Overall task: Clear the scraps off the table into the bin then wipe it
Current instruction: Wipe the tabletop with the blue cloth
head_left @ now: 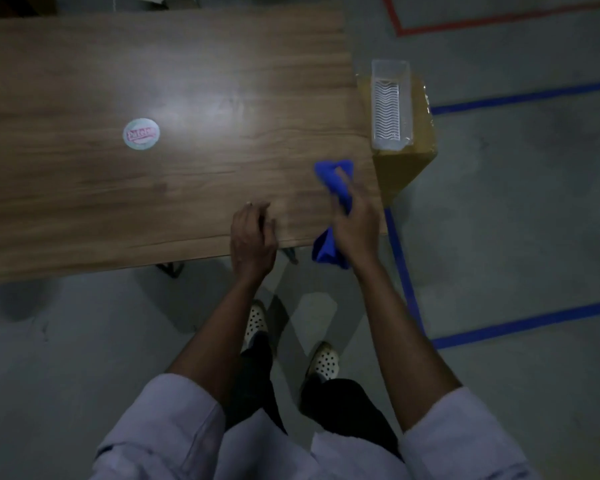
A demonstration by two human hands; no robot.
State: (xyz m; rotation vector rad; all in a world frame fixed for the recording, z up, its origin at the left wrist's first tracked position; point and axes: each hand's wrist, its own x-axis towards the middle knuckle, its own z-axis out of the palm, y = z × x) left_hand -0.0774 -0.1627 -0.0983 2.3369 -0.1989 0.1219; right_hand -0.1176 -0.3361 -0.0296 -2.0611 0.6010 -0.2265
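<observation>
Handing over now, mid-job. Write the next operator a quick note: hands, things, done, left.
Right hand grips the blue cloth over the near right corner of the table.
Left hand rests at the table's near edge, fingers bent; whether it holds anything is unclear.
Clear bin stands on a cardboard box off the right end.
Done: no loose scraps show on top, only a round label.
Left: wipe the top.

Brown wood-grain tabletop (194, 74) lies wide open, only a round pale disc with pink lettering (141, 134) left of centre. Off the right edge, a clear ribbed plastic bin (390, 69) on a yellow cardboard box (403, 174) blocks passage. Left hand (253, 237) and right hand (355, 226) with blue cloth (329, 174) crowd the near-right corner.
</observation>
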